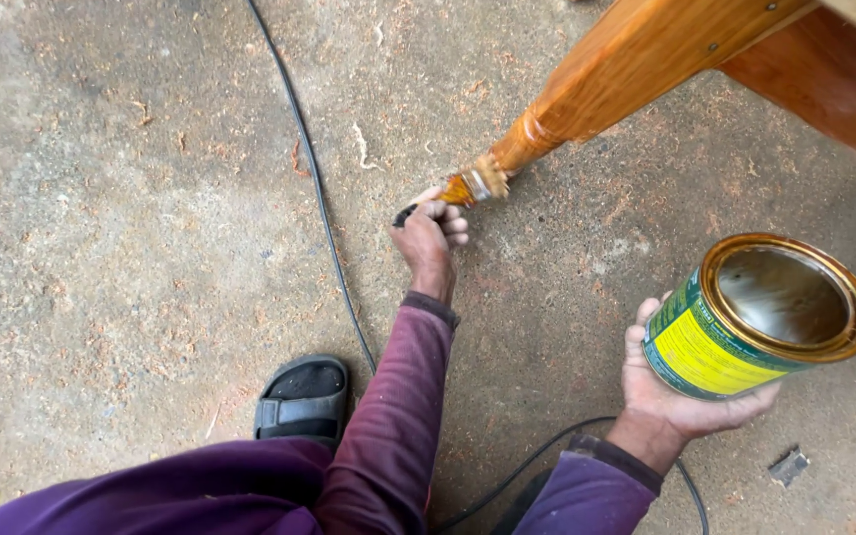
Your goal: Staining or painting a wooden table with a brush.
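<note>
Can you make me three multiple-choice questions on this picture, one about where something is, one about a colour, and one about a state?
1. Where do the bristles of the paintbrush touch?
A. the lower end of the wooden furniture leg
B. the rim of the can
C. the black cable

2. What colour is the sandal on the floor?
A. white
B. black
C. red

3. What state is the can in?
A. sealed with a lid
C. lying tipped over on the floor
B. open, with dark liquid inside

Answers:
1 A, the left hand holds the brush against the narrow foot of the leg.
2 B, the sandal beside the black cable is plainly black.
3 B, the right hand holds the can off the concrete floor, lid off and liquid showing.
</note>
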